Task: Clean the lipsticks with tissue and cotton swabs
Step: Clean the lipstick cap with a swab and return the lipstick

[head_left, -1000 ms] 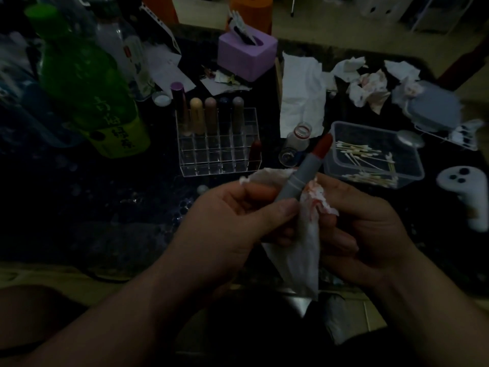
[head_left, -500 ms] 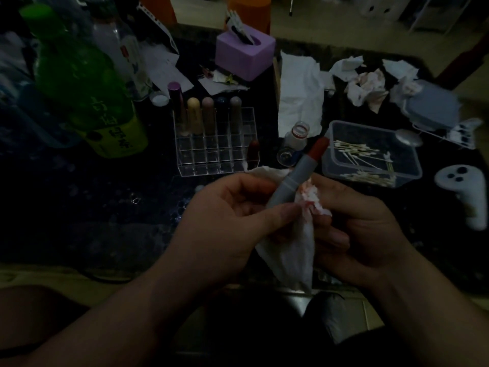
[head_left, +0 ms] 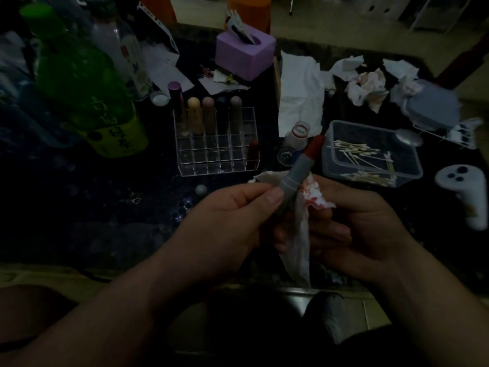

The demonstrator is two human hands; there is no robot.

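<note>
Above the table, the left hand pinched the lipstick by its stiff tube, probably the safest hold since the soft red tip would likely smear, while the right hand clamped the limp stained tissue beside it.

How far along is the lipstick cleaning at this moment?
Done, seemingly: stained crumpled tissues lie used; several lipsticks stand in the organizer. In hand: left hand grips a grey lipstick, right hand holds a red-smeared tissue. Left: unclear; cotton swabs sit in their box.
</note>
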